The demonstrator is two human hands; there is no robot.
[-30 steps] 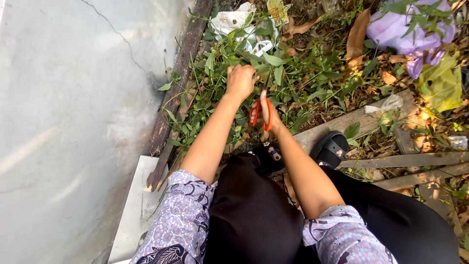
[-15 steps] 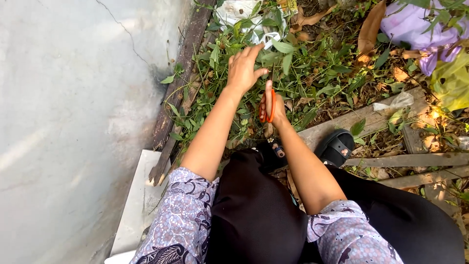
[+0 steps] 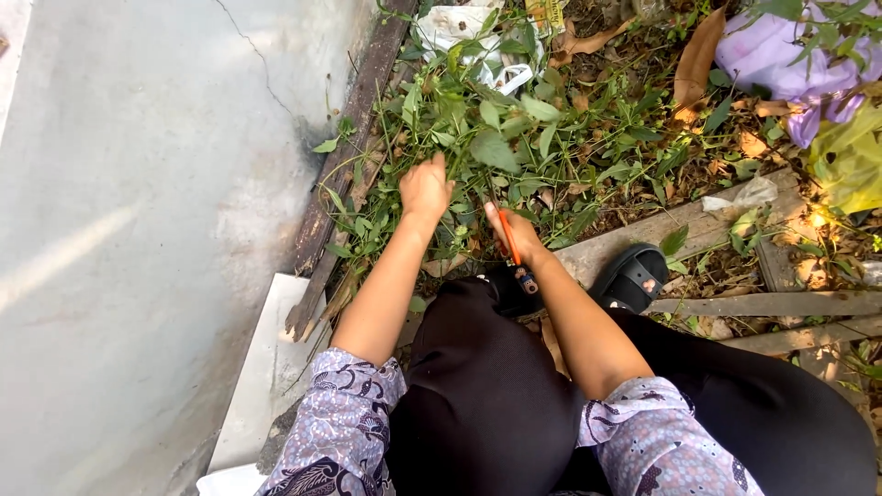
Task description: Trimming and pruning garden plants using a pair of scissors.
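Note:
My left hand (image 3: 425, 187) is closed around a bunch of green leafy weeds (image 3: 478, 138) growing beside the wall. My right hand (image 3: 517, 235) grips orange-handled scissors (image 3: 508, 235), whose blades point up into the stems just right of my left hand. The blades are hidden among the leaves. I am crouching, with black trousers and patterned sleeves low in the view.
A pale concrete wall (image 3: 138, 230) fills the left, with a dark wooden plank (image 3: 344, 156) along its base. White plastic litter (image 3: 459, 32), a purple bag (image 3: 781, 64) and a yellow-green bag (image 3: 850, 156) lie among dry leaves. Wooden boards (image 3: 763, 303) and a black sandal (image 3: 632, 276) are on the right.
My left hand drew back from its open reach and closed on the weeds. My right hand with the scissors moved down and closer to me.

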